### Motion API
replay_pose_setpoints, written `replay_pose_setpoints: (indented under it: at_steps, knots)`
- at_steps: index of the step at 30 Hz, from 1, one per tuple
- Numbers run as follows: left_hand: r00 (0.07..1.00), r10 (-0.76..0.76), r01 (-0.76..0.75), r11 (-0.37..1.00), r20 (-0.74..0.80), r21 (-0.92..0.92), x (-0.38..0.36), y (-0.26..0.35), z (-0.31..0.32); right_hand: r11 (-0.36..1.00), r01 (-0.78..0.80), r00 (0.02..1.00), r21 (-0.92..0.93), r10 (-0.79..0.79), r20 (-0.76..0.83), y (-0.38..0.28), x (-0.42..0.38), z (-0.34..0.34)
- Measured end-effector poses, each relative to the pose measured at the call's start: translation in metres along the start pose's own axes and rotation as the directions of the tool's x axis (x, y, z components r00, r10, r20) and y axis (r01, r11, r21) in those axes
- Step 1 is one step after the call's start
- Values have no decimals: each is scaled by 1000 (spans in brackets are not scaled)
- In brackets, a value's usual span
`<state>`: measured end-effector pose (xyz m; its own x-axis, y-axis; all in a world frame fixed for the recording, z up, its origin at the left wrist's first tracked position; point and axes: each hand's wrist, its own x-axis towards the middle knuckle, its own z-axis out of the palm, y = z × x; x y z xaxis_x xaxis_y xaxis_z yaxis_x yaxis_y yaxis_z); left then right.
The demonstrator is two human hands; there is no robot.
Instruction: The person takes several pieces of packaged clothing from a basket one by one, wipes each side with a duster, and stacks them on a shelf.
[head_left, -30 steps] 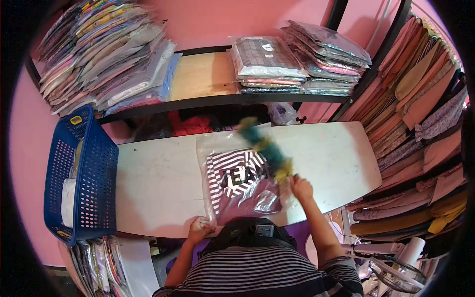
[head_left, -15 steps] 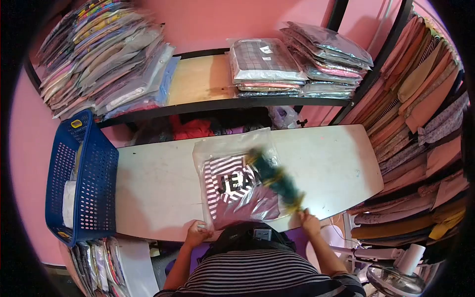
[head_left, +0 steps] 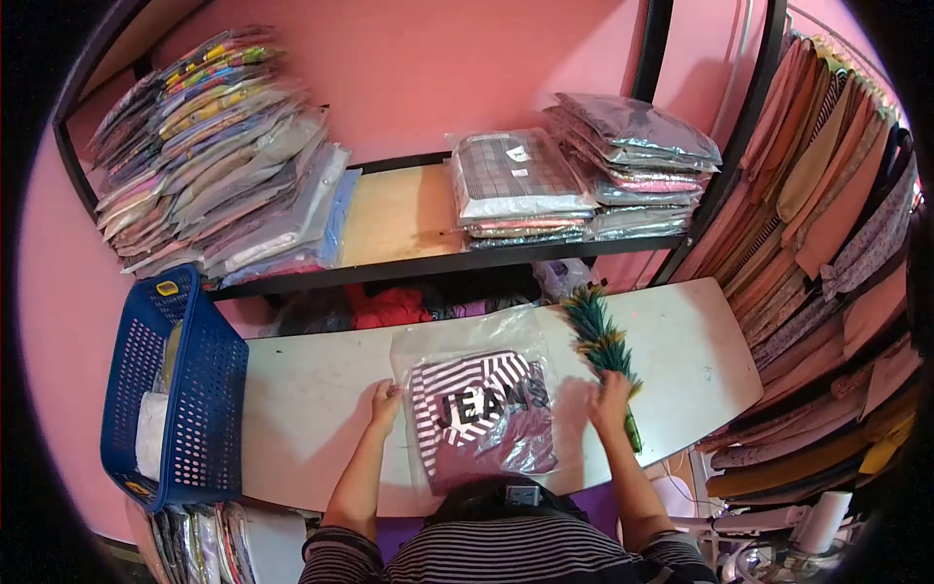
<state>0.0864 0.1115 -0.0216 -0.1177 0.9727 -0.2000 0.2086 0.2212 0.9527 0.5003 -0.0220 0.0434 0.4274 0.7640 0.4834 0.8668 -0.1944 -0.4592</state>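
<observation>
Nearest the camera, the person's striped top fills the lower edge of the head view, and a dark object at the chest hides the near edge of the table [head_left: 311, 428]. The left hand [head_left: 385, 399] rests flat on the left edge of the bagged garment [head_left: 482, 414], fingers together and pressed down rather than gripping. The garment, a folded striped piece with dark lettering, lies inside a clear plastic bag at the middle of the table; glare on the plastic blurs part of the lettering, and the bag's lower end is cut off behind the dark object. The right hand [head_left: 613, 394] sits just beside the bag's right edge, its fingers closed around the handle of a feather duster [head_left: 603, 341], whose green and yellow plumes point away from the person; the lower end of the handle shows below the hand. To the left, a blue basket [head_left: 195, 389] stands at the table's end, with its contents only partly visible through the holes. Behind the table, a dark recess holds red cloth too shadowed to identify. Above it, a shelf [head_left: 399, 209] carries stacks of bagged clothing [head_left: 525, 185]. At far right, hanging fabrics [head_left: 827, 195] are cut off by the frame edge.
</observation>
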Motion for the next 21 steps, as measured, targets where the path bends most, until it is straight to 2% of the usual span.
replay_pose_setpoints:
  at_steps: [1, 2, 3, 4, 5, 6, 7, 8, 9, 11, 12, 13, 14, 15, 16, 17, 18, 19, 20, 21]
  knots:
    - [996, -84, 80, 988, -27, -135, 10, 6, 8, 989, 58, 998, 137, -61, 22, -4, 7, 25]
    - [997, -75, 71, 988, -27, -136, 18, 12, 14, 970, -14, 994, 243, -12, 105, -7, 12, 50]
    - [989, -129, 145, 925, 70, -351, 26, 18, 20, 936, -91, 981, 340, 26, 192, -10, 18, 76]
    - [971, -158, 230, 810, 177, -540, 33, 22, 25, 927, -194, 963, 321, 117, 242, -13, 24, 102]
    - [973, -150, 223, 810, 176, -542, 45, 16, 31, 908, -293, 935, 298, 206, 290, -18, 30, 122]
    - [918, -328, 395, 702, 224, -592, 60, 4, 36, 908, -288, 937, 303, 202, 285, -28, 37, 133]
    - [826, -487, 544, 559, 283, -626, 61, 12, 38, 803, -476, 873, 359, 381, 305, -39, 47, 142]
    - [849, -496, 483, 594, 180, -643, 58, 18, 43, 655, -638, 770, 405, 540, 340, -47, 55, 147]
    - [850, -497, 482, 597, 175, -641, 53, 29, 44, 652, -640, 769, 407, 539, 344, -50, 62, 145]
    - [899, -437, 370, 803, -39, -468, 43, 49, 45, 403, -791, 603, 461, 383, 700, -52, 69, 138]
    - [895, -420, 350, 870, -150, -347, 22, 88, 42, 283, -722, 691, 631, 307, 654, -47, 69, 145]
    - [895, -421, 351, 871, -151, -345, 19, 103, 35, 331, -704, 710, 629, 290, 642, -48, 76, 133]
    - [959, -243, 176, 916, -148, -360, 18, 111, 28, 383, -682, 728, 624, 269, 631, -58, 92, 107]
    - [987, -61, 0, 927, -149, -375, 15, 120, 21, 305, -681, 732, 666, 304, 610, -77, 105, 74]
    - [982, 72, -131, 926, -173, -355, 12, 139, 13, 319, -695, 719, 644, 318, 619, -82, 121, 54]
    - [960, 204, -259, 907, -193, -331, 9, 162, 4, 282, -562, 827, 777, 196, 527, -87, 131, 33]
    - [937, 308, -348, 875, -168, -337, 4, 183, -3, 291, -514, 857, 807, 149, 493, -112, 141, -8]
    - [901, 410, -433, 832, -142, -347, -2, 203, -10, 193, -501, 864, 844, 45, 502, -106, 150, -18]
    - [880, 462, -467, 800, -109, -375, -12, 222, -16, 247, -450, 889, 858, 34, 456, -122, 153, -51]
    - [853, 517, -501, 764, -79, -407, -23, 239, -21, 270, -323, 938, 907, -37, 345, -118, 157, -59]
